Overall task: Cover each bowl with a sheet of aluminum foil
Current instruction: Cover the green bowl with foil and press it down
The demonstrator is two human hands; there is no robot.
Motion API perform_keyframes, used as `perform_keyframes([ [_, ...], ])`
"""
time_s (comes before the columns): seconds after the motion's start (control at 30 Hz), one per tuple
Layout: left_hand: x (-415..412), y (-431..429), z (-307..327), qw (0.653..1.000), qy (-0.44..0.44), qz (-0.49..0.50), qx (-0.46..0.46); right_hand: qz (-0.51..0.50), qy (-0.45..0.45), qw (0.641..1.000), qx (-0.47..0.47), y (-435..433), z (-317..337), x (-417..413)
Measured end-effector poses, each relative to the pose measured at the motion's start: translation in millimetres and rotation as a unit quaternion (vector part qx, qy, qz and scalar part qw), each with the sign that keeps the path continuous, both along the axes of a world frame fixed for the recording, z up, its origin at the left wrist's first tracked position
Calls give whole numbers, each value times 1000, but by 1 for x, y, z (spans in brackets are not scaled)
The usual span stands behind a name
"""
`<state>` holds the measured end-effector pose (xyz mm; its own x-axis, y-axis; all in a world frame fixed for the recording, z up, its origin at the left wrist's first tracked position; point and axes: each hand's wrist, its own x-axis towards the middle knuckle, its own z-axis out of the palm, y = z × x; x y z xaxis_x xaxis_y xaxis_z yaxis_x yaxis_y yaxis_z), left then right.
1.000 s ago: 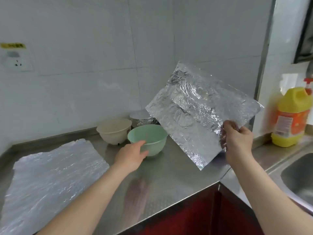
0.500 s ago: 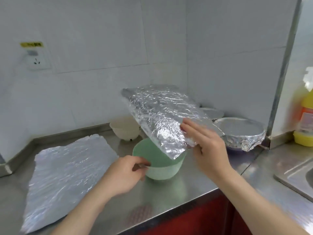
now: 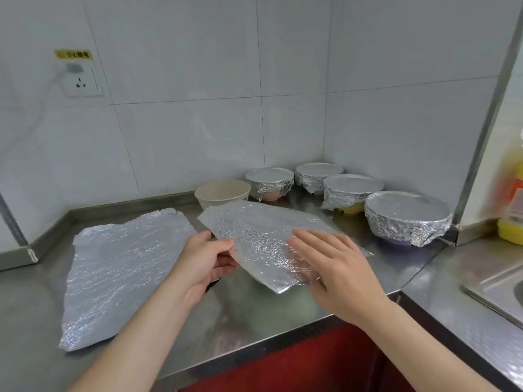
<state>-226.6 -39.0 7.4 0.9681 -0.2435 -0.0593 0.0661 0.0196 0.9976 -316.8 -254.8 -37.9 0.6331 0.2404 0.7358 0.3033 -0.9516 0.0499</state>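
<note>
A crinkled foil sheet (image 3: 254,230) lies flat over the green bowl, which is hidden beneath it. My left hand (image 3: 203,261) pinches the sheet's left edge between thumb and fingers. My right hand (image 3: 336,267) rests flat on the sheet's near right part, fingers spread. A second foil sheet (image 3: 121,264) lies flat on the steel counter (image 3: 198,329) to the left. An uncovered cream bowl (image 3: 222,192) stands behind the held sheet. Several foil-covered bowls stand in the back right corner, the nearest (image 3: 407,217) being the largest.
White tiled walls meet behind the bowls. A wall socket (image 3: 80,80) sits upper left. A yellow and orange bottle (image 3: 513,210) stands at the right edge, blurred. A sink (image 3: 498,290) lies at the lower right. The counter's front edge runs just below my wrists.
The foil sheet has come down from a tilted hold onto the green bowl. My left hand left the bowl's rim and took the sheet's edge; my right hand flattened on top.
</note>
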Motion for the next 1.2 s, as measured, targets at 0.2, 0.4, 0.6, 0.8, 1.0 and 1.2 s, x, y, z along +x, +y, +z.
perform_keyframes([
  [0.2,2,3,1,1000,14,-7,20,17,49,999,0,-7,-6,9],
  [0.4,8,24,-8,932,-218,48,287,68,76,993,60,-10,7,7],
  [0.6,21,13,-26,685,-519,-123,496,102,195,954,203,-16,16,7],
  [0.8,32,7,-18,661,-612,-139,410,59,202,957,199,-39,23,10],
  [1.0,31,9,-23,613,-640,-129,444,17,154,987,44,-57,0,4],
  [1.2,18,4,-25,596,-686,-110,402,16,89,995,52,-65,-18,1],
])
